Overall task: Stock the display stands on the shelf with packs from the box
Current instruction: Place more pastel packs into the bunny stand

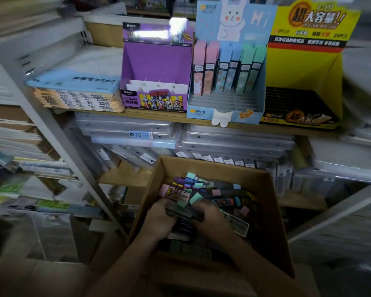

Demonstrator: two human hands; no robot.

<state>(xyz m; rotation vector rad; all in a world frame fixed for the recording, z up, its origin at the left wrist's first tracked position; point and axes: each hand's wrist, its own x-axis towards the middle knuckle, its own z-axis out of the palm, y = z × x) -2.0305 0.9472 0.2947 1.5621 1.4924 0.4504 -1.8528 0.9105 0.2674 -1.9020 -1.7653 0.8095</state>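
Three display stands [227, 67] on shelf [159, 116]; box [272, 211] below.

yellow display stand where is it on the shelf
In the head view the yellow display stand sits at the right end of the wooden shelf, next to the blue bunny stand, up behind the cardboard box.

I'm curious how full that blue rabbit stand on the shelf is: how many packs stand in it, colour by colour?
Pink packs: 2
Blue packs: 2
Green packs: 2
Total in the blue rabbit stand: 6, all in its back row.
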